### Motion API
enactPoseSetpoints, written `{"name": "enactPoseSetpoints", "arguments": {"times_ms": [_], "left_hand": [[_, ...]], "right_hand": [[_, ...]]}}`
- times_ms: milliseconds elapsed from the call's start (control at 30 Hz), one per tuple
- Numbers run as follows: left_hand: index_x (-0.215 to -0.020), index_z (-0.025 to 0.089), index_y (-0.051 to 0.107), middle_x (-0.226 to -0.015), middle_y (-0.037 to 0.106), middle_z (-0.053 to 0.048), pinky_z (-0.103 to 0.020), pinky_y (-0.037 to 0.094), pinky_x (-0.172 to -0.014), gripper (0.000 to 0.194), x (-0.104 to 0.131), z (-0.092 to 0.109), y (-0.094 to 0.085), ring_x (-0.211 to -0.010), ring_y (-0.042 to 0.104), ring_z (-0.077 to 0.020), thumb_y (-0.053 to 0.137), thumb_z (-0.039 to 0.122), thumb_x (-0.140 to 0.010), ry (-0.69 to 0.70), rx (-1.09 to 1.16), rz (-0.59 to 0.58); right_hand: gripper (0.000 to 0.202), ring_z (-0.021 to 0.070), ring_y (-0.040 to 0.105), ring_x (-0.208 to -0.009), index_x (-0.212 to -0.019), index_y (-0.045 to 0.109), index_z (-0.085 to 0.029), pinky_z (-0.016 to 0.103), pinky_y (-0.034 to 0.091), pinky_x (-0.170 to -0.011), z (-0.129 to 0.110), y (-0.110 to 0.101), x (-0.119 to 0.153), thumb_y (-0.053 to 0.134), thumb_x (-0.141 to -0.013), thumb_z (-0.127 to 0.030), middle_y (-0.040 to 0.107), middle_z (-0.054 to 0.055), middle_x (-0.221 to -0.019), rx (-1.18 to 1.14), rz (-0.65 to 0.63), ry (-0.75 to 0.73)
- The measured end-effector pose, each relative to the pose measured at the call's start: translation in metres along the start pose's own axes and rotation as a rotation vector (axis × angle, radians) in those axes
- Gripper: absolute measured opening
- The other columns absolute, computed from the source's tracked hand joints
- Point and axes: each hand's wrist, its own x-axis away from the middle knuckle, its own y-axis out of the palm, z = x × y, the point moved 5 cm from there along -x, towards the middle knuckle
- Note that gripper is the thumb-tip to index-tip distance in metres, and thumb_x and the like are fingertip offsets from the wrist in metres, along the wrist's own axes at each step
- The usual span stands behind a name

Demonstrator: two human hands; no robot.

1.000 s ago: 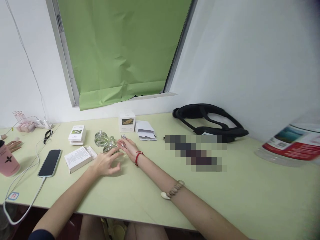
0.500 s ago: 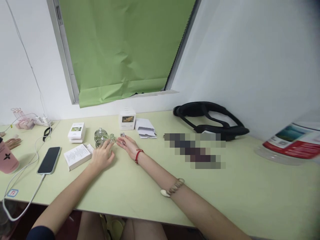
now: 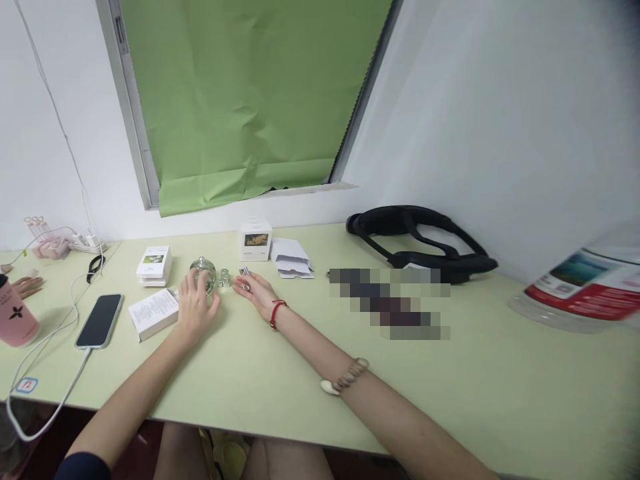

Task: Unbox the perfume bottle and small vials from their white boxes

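My left hand [image 3: 194, 308] reaches over the table with its fingers stretched out and apart. Its fingertips overlap the front of a round, clear glass pot with a knobbed lid [image 3: 201, 263]; whether they touch it I cannot tell. Between my hands stand small clear glass pieces [image 3: 225, 277]. My right hand [image 3: 263, 297], with a red cord bracelet at the wrist, rests palm turned inward and fingers curled. A small shiny silver thing [image 3: 245, 271] shows at its fingertips, too small to name. Left of my left hand lies a white printed box [image 3: 154, 315].
Behind stand a white box with a picture [image 3: 255, 241], an opened white carton [image 3: 291, 257] and another small box [image 3: 153, 265]. A charging phone [image 3: 100, 321], pink cup [image 3: 17, 317] and another person's hand [image 3: 29, 287] are left. Right are a black headset [image 3: 440, 257] and a large bottle [image 3: 585, 287].
My left hand has moved left, from the small glass pieces to the lidded glass pot, and its fingers have spread. My right hand has stayed nearly still, with more of the silver thing showing.
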Motion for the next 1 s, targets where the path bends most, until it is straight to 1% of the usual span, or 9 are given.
{"name": "enactPoseSetpoints", "arguments": {"times_ms": [67,100,167,233,367,533,700,867,1000], "left_hand": [[-0.130,0.013,0.035,-0.127,0.042,-0.019,-0.047,0.037,-0.100,0.051,0.000,-0.006,-0.002,-0.122,0.041,-0.0297,0.048,0.022,-0.081,-0.055,0.038,0.080],[-0.133,0.011,0.029,-0.131,0.038,-0.021,-0.048,0.035,-0.103,0.057,0.001,-0.009,-0.001,-0.128,0.036,-0.0309,0.048,0.022,-0.081,-0.077,0.055,0.089],[-0.137,0.010,0.021,-0.139,0.029,-0.024,-0.049,0.032,-0.106,0.066,0.003,-0.014,0.005,-0.135,0.028,-0.0325,0.049,0.022,-0.080,-0.113,0.083,0.060],[-0.140,0.010,0.018,-0.143,0.024,-0.024,-0.049,0.032,-0.107,0.069,0.005,-0.017,0.013,-0.137,0.025,-0.0330,0.049,0.023,-0.080,-0.127,0.103,0.008],[-0.142,0.009,0.018,-0.141,0.032,-0.023,-0.049,0.031,-0.109,0.069,0.007,-0.017,0.020,-0.136,0.030,-0.0324,0.047,0.025,-0.081,-0.108,0.118,-0.072],[-0.143,0.008,0.019,-0.142,0.034,-0.023,-0.047,0.032,-0.110,0.069,0.006,-0.016,0.020,-0.135,0.031,-0.0309,0.046,0.027,-0.082,-0.100,0.127,-0.121],[-0.144,0.010,0.018,-0.142,0.036,-0.021,-0.047,0.033,-0.109,0.069,0.005,-0.014,0.019,-0.135,0.033,-0.0292,0.045,0.025,-0.082,-0.059,0.138,-0.121],[-0.143,0.010,0.018,-0.141,0.036,-0.021,-0.046,0.032,-0.109,0.069,0.006,-0.013,0.020,-0.134,0.034,-0.0294,0.045,0.025,-0.082,-0.069,0.134,-0.126],[-0.143,0.012,0.016,-0.141,0.034,-0.021,-0.047,0.032,-0.109,0.071,0.006,-0.010,0.016,-0.135,0.032,-0.0296,0.047,0.024,-0.081,-0.078,0.136,-0.072]], "right_hand": [[0.016,0.0073,0.061,-0.066,-0.072,0.055,-0.018,0.021,0.059,-0.071,0.000,0.000,0.000,0.062,-0.074,-0.003,0.059,-0.003,-0.066,0.000,0.004,-0.004],[0.017,0.0074,0.062,-0.066,-0.072,0.055,-0.018,0.022,0.059,-0.072,0.000,0.000,0.000,0.062,-0.073,-0.003,0.059,-0.003,-0.066,0.000,0.007,-0.003],[0.017,0.0075,0.062,-0.066,-0.072,0.054,-0.018,0.022,0.059,-0.074,0.000,-0.001,0.000,0.062,-0.073,-0.003,0.059,-0.003,-0.067,-0.002,0.003,-0.002],[0.016,0.0074,0.062,-0.067,-0.073,0.054,-0.018,0.022,0.058,-0.075,0.000,-0.001,-0.001,0.063,-0.073,-0.003,0.059,-0.002,-0.068,-0.004,-0.006,-0.002],[0.016,0.0074,0.061,-0.067,-0.074,0.055,-0.017,0.022,0.058,-0.073,0.001,-0.001,0.000,0.062,-0.073,-0.003,0.059,-0.002,-0.068,-0.005,0.003,-0.002],[0.015,0.0067,0.060,-0.065,-0.074,0.055,-0.017,0.019,0.058,-0.068,-0.001,0.001,0.001,0.059,-0.075,-0.003,0.058,-0.003,-0.066,-0.005,0.004,-0.002],[0.016,0.0069,0.061,-0.067,-0.075,0.055,-0.017,0.020,0.058,-0.069,-0.001,0.001,0.002,0.061,-0.073,-0.002,0.060,-0.003,-0.069,-0.006,0.001,0.000],[0.016,0.0069,0.061,-0.065,-0.075,0.055,-0.017,0.019,0.058,-0.068,0.000,0.000,0.000,0.060,-0.074,-0.003,0.059,-0.003,-0.067,-0.001,0.007,-0.004],[0.017,0.0076,0.062,-0.066,-0.076,0.056,-0.017,0.020,0.058,-0.070,0.001,-0.001,-0.001,0.062,-0.072,-0.002,0.060,-0.002,-0.069,-0.013,0.001,-0.008]]}}
